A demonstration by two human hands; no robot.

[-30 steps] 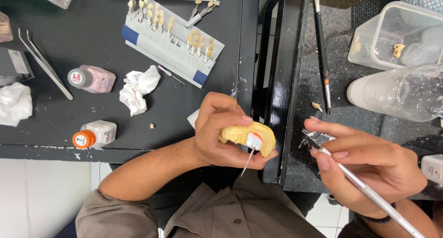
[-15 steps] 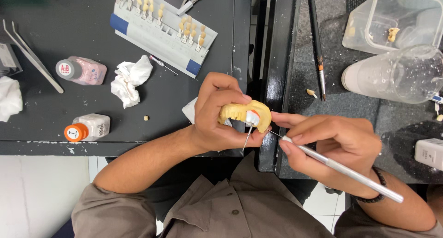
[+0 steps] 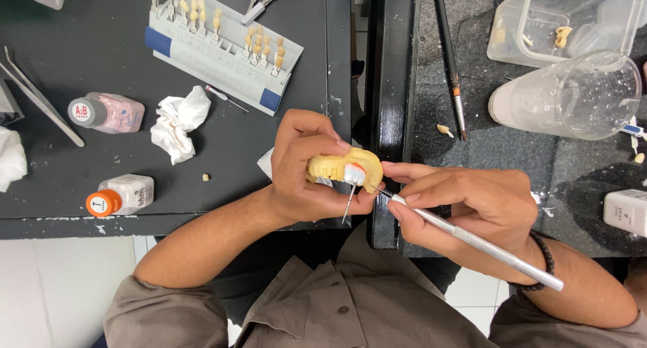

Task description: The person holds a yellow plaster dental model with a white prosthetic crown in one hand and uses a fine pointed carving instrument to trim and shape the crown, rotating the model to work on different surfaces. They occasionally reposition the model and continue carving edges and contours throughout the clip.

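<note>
Centrally, head view: yellow dental model (image 3: 337, 167), gripped by the left hand (image 3: 306, 166) and raised off the black table (image 3: 81, 179), presumably for access. Right hand (image 3: 472, 203), just right of the model, pinches a slim metal instrument (image 3: 472, 240) pen-fashion, tip at the white tooth (image 3: 353, 175). Shade guide (image 3: 222, 54), crumpled tissue (image 3: 176, 121) above-left.

Left hand (image 3: 306, 162) curled in grasp, right hand (image 3: 472, 210) pinching, fingertips nearly meeting

Grey-brown buttoned shirt (image 3: 337, 314) with rolled sleeves; black beaded bracelet (image 3: 542, 264) on right wrist.
</note>
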